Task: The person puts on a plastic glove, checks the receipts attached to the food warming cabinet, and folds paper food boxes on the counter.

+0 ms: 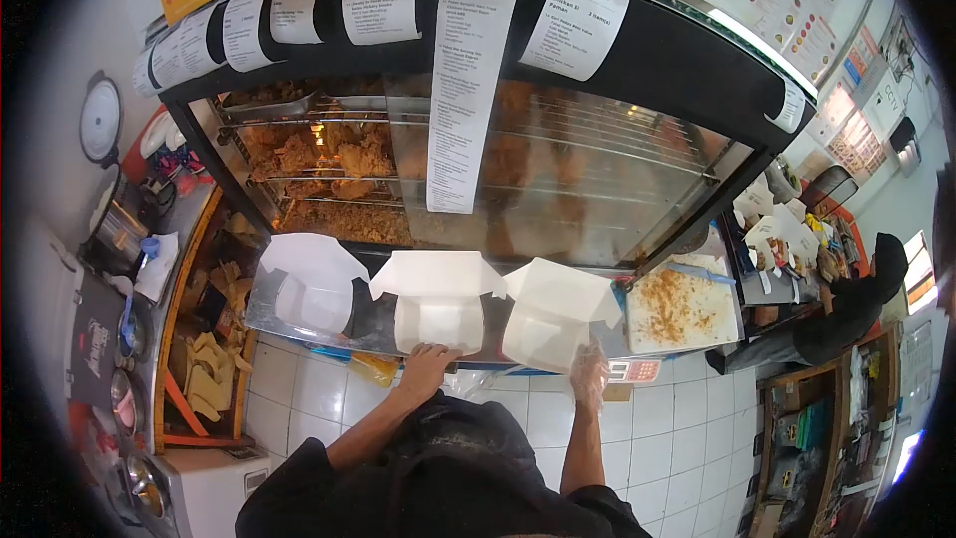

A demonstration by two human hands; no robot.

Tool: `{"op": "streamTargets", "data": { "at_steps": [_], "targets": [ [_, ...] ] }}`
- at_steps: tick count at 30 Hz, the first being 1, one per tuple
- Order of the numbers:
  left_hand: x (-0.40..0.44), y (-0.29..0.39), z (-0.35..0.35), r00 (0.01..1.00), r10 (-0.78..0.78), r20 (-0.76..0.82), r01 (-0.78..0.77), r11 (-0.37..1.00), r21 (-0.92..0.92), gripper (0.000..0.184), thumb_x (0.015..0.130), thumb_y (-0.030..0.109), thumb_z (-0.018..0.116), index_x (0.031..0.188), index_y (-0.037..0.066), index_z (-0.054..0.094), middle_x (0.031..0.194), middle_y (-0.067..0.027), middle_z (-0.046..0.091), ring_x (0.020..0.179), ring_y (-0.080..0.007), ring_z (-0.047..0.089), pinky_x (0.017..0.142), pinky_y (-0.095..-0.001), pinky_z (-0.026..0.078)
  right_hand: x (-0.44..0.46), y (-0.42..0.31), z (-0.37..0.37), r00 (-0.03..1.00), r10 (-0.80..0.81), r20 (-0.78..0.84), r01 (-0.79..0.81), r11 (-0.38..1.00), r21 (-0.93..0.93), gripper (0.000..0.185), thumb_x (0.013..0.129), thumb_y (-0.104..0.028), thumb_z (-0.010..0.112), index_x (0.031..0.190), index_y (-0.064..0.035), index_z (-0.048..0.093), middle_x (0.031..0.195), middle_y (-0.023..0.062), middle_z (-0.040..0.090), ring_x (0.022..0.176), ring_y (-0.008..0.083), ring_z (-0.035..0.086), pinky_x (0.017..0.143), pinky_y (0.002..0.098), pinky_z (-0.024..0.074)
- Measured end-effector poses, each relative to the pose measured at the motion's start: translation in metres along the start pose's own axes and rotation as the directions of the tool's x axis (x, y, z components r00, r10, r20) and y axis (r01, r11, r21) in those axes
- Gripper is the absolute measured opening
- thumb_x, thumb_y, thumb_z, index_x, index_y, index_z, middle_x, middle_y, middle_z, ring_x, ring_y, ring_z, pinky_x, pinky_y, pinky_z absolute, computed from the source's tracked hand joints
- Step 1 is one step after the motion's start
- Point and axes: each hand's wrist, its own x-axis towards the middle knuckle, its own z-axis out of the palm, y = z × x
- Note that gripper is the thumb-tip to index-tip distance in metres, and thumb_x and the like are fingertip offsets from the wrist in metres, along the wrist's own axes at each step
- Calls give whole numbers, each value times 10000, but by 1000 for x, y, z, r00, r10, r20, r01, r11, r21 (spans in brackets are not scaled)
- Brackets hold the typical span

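Note:
Three white paper takeaway boxes stand in a row on the metal counter, lids up: the left box, the middle box and the right box. My left hand is bare, its fingers lying over the front edge of the middle box. A clear plastic glove covers my right hand, which is at the front right corner of the right box. The glove hides whether those fingers pinch the box. No food shows inside the boxes.
Fried chicken sits on racks in the glass display case, with order slips taped along its top. At right are a crumb-covered cutting board, a knife, a calculator and a co-worker.

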Motion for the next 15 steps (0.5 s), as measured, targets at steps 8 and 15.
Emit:
{"op": "streamTargets", "data": {
  "at_steps": [8,15],
  "targets": [
    [4,11,-1,994,-44,-101,38,998,-59,422,880,205,723,1280,100,638,1176,-130,676,1166,-342,618,1095,-527,433,9,-66,-78,922,339,189,-365,922,127,564,986,-379,609,1420,-28,532,1176,236,694,1049,396,687,888,476,548],
    [7,63,-66,959,-91,-270,42,982,-184,401,888,281,770,1197,53,656,1118,-164,692,1069,-365,660,1111,-529,444,4,-37,-91,932,361,32,-346,861,373,595,998,-329,646,1497,-59,466,1228,211,653,1041,306,670,871,447,551]
  ]
}}
